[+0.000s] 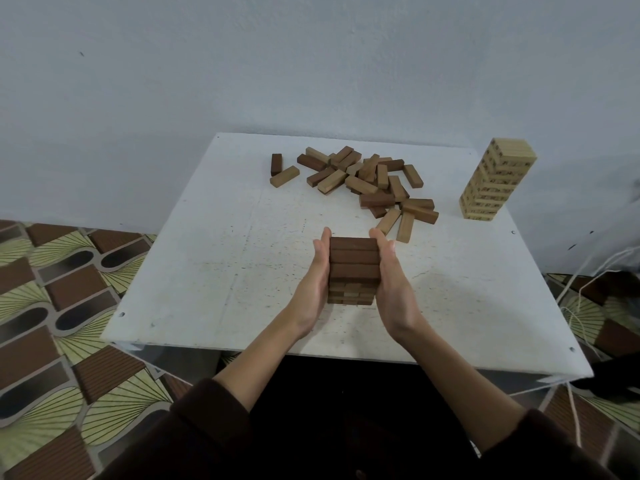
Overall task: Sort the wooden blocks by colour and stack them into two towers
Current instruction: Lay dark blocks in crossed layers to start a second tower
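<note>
loose blocks (pixel 360 181) crowd far table (pixel 207 271), left side bare

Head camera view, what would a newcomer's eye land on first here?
First, the dark brown tower near the middle of the white table, with the left hand and right hand pressed flat against its two sides. Next, the pale tower standing alone at the table's far right corner, and the loose pile of mixed blocks beyond the hands.
</note>
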Motion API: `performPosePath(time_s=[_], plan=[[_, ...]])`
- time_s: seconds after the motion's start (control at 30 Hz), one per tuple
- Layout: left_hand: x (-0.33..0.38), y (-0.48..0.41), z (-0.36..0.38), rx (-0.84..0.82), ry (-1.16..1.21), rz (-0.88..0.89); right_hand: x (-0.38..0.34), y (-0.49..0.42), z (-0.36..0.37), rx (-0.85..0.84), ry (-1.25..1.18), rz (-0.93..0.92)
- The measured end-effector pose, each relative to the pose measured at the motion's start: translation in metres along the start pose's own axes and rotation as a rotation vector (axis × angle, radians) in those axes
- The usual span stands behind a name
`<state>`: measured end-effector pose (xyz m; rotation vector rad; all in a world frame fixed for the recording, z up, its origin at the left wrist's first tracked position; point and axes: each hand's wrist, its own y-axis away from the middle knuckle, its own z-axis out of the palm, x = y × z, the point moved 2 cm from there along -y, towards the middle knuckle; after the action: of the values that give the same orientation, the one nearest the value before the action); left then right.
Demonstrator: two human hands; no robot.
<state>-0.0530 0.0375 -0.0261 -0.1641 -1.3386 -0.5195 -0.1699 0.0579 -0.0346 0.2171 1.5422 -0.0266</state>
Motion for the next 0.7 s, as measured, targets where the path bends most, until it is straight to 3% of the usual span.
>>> performPosePath(time_s=[0.57, 0.7], plan=[[-0.001, 0.001, -0.002, 0.026, -0.021, 0.035, -0.004, -0.001, -0.004, 0.02, 0.011, -0.008], [-0.001, -0.003, -0.018, 0.068, -0.085, 0.06, -0.016, -0.013, -0.024, 0.145, 0.198, -0.059]])
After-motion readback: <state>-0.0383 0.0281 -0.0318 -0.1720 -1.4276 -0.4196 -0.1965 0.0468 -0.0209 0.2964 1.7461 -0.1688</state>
